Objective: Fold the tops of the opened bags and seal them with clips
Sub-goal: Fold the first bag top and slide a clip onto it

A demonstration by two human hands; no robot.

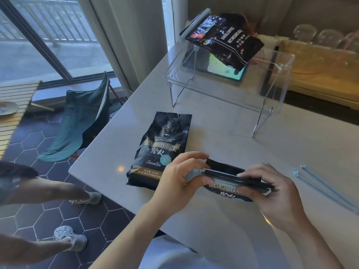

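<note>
I hold a black coffee bag [229, 193] near the table's front edge, its top folded over with a grey sealing clip [223, 178] lying along the fold. My left hand [178, 177] grips the clip's left end and the bag. My right hand [272, 193] pinches the clip's right end against the fold. A second black coffee bag [159, 148] lies flat on the table to the left, its top unclipped. A third black bag [227, 37], sealed with a grey clip [194, 22], rests on the clear acrylic stand [272, 105].
Spare light-blue clips [322, 189] lie on the white table [213, 121] at the right. A tablet [225, 71] sits under the stand. Glass jars stand at the back right. Another person's legs and a green folding chair [83, 121] are left of the table.
</note>
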